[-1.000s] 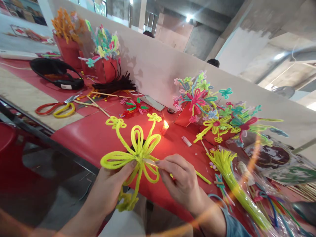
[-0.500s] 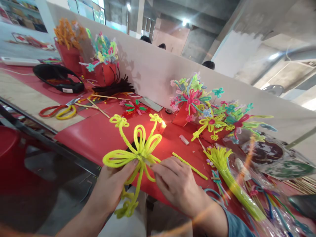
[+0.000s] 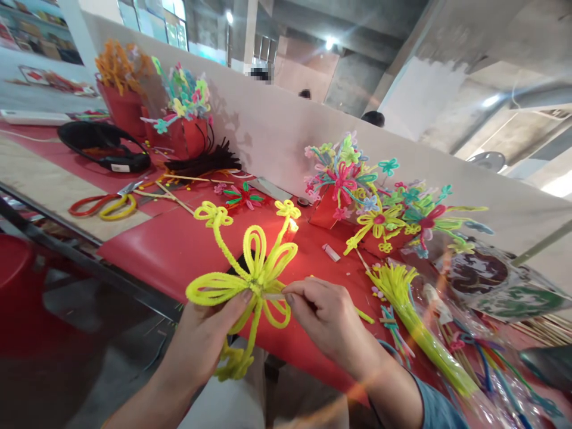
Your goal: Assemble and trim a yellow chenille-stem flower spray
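A yellow pipe-cleaner flower (image 3: pixel 254 250) with looped petals and small blossoms on its stems is held up in front of me. My left hand (image 3: pixel 210 333) is closed on it, the thumb pressing near its centre. At the right of that centre, my right hand (image 3: pixel 326 316) pinches a thin pale strip (image 3: pixel 273 296) whose inner end reaches the flower's middle. What the strip is made of I cannot make out. Behind the flower burns a small lit candle (image 3: pixel 292 229). Part of a yellow pipe cleaner (image 3: pixel 365 316) shows beyond my right hand.
Red-and-yellow scissors (image 3: pixel 107 202) lie at the left. Pots of pipe-cleaner flowers (image 3: pixel 344 179) stand along the white partition (image 3: pixel 268 131). On the right rests a bundle of yellow pipe cleaners (image 3: pixel 415 310). A small white-and-pink block (image 3: pixel 331 252) lies near the candle.
My right hand has drawn slightly to the right of the flower's centre, and the pale strip between them now shows more. The left hand still holds the flower.
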Available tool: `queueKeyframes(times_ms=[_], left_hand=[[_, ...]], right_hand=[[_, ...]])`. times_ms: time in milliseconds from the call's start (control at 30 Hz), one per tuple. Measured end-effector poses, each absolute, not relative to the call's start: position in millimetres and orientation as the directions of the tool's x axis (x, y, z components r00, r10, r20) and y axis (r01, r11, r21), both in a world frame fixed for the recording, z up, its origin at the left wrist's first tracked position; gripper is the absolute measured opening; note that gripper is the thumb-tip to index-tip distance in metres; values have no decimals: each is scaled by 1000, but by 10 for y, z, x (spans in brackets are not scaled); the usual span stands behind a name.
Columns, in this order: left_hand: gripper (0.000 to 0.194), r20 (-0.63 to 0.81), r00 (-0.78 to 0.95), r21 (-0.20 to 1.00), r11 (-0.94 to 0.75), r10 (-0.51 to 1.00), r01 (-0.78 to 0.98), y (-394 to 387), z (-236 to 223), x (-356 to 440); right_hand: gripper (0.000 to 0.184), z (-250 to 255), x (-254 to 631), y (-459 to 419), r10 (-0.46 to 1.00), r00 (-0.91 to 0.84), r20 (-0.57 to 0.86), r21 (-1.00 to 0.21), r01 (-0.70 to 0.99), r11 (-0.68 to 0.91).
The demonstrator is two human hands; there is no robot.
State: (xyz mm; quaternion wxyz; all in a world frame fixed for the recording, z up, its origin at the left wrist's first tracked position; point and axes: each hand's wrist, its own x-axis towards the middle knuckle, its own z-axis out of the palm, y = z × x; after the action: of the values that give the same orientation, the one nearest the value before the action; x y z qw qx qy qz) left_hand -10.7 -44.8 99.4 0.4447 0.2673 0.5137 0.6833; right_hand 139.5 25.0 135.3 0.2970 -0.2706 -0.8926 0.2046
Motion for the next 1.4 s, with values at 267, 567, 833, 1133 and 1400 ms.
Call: queueKeyframes(times_ms=[267,567,833,1133,1400], left_hand=[[7,-73,-462,937,-98,884,-334,-436,1087,-80],[25,-132,-491,928,-67,861,-366,-428,941,-88],[32,-134,-432,908,-64,892,-414,-373,948,-57],[26,-156,-428,901,-50,890,-432,-379,977,-4],[33,-162,-392,908,-18,906,-418,-350,920,11]], right_hand=[[18,1302,1406,206,638,-656,403,-451,465,762],[15,1225,1467,155,530,-666,524,-337,410,848],[18,1246,1527,156,475,-611,633,-372,298,879],[15,1219,1555,182,482,-667,569,-398,290,870],[13,1243,1560,215,588,-567,577,-536,280,797]])
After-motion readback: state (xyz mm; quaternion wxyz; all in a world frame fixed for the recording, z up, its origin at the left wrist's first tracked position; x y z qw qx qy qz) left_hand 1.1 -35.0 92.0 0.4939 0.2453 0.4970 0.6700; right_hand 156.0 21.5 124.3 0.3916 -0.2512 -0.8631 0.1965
